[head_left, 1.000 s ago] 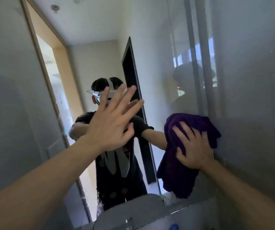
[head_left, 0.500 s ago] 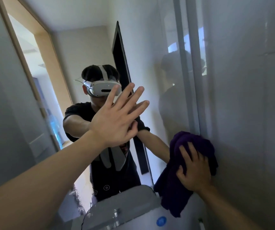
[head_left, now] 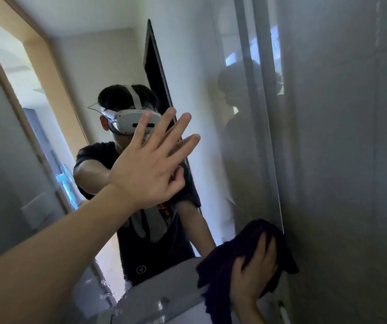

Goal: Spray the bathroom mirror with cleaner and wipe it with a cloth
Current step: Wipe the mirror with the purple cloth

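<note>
The bathroom mirror [head_left: 199,66] fills the left and middle of the view and reflects a person wearing a headset. My left hand [head_left: 150,169] lies flat against the glass at mid height, fingers spread. My right hand [head_left: 253,277] presses a dark purple cloth [head_left: 222,260] onto the mirror's lower right corner, with cloth bunched between thumb and fingers. No spray bottle is in view.
A grey tiled wall [head_left: 351,160] meets the mirror's right edge. A white rounded fixture [head_left: 159,300] sits below the mirror at the bottom of the view. A doorway with a wooden frame [head_left: 54,73] shows in the reflection.
My right hand has slid the cloth down the mirror's right side to the lower corner. My left hand has stayed flat on the glass.
</note>
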`<act>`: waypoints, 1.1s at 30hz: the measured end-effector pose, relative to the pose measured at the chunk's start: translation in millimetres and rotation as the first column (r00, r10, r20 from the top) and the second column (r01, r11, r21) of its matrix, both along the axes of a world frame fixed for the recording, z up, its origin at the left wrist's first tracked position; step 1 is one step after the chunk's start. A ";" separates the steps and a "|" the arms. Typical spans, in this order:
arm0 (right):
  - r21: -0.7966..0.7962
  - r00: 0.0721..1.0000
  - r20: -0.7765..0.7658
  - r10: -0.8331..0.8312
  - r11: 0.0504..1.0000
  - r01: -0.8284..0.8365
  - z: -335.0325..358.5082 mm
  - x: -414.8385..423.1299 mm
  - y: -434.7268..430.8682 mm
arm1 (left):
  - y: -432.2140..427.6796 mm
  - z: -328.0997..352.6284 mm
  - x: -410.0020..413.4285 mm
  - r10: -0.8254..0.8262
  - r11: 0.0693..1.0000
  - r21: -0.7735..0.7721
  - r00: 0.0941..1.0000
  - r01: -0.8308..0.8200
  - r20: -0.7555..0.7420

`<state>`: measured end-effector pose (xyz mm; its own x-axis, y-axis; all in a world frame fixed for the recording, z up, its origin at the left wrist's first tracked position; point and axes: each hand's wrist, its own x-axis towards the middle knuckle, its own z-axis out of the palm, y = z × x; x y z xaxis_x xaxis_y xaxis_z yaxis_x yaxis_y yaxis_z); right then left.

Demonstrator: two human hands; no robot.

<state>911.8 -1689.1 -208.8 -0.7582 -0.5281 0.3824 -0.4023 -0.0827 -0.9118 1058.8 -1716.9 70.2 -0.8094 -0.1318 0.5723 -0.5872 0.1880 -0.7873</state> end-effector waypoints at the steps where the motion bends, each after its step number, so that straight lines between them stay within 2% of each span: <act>1: -0.004 0.999 0.050 -0.010 1.000 0.010 3.8 8.6 2.6 | 0.9 0.7 -0.4 0.002 1.000 0.003 1.000 -0.002 0.001; 4: -0.011 0.990 0.138 0.001 1.000 0.000 12.8 33.8 7.9 | 2.9 1.1 -0.9 0.021 1.000 0.003 1.000 -0.021 0.001; 6: -0.020 0.992 0.119 0.032 0.999 -0.030 13.5 51.1 11.5 | 2.1 0.6 -0.1 0.020 1.000 -0.002 1.000 -0.020 -0.003; 8: -0.022 0.997 -0.008 0.073 0.997 -0.073 8.8 65.0 14.6 | 2.1 -0.3 -0.1 0.012 1.000 -0.007 1.000 -0.012 -0.010; 9: -0.020 0.987 -0.133 0.094 0.995 -0.098 4.2 70.5 15.9 | 2.3 -0.4 -0.6 0.010 1.000 -0.008 1.000 -0.010 -0.012; 11: -0.002 0.884 -0.437 0.168 0.982 -0.187 -7.6 79.4 18.7 | 2.0 0.6 -1.0 0.012 1.000 -0.006 1.000 -0.013 -0.010; 13: 0.026 0.715 -0.651 0.253 0.950 -0.312 -17.5 81.4 20.3 | 1.2 1.0 -1.1 0.018 1.000 -0.010 1.000 -0.018 -0.007; 15: 0.012 0.574 -0.775 0.265 0.914 -0.406 -23.0 72.8 17.0 | 1.1 0.5 -0.8 0.021 1.000 -0.015 1.000 -0.022 -0.008; 17: -0.033 0.458 -0.867 0.196 0.895 -0.446 -20.7 54.8 11.1 | 1.1 1.2 -0.4 0.024 1.000 -0.018 1.000 -0.024 -0.008; 19: -0.082 0.410 -0.904 0.125 0.889 -0.451 -10.0 33.1 4.5 | 1.5 1.7 -0.7 0.029 0.999 -0.015 1.000 -0.029 -0.006; 28: -0.166 0.656 -0.755 0.003 0.967 -0.196 79.5 -78.4 -25.8 | 3.7 0.9 -0.2 0.013 1.000 -0.018 1.000 -0.014 -0.022; 31: -0.132 0.749 -0.663 0.003 0.984 -0.121 82.3 -78.1 -26.5 | 4.8 0.5 -0.2 0.000 1.000 -0.018 1.000 0.000 -0.023; 33: -0.118 0.839 -0.545 0.005 0.990 -0.082 74.9 -58.7 -23.3 | 5.1 0.3 0.0 0.005 1.000 -0.013 1.000 -0.005 -0.023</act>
<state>853.0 -1712.4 -133.9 -0.3864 -0.4714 0.7927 -0.8216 -0.2145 -0.5281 1058.8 -1711.9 70.5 -0.7954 -0.1280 0.5924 -0.6061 0.1748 -0.7760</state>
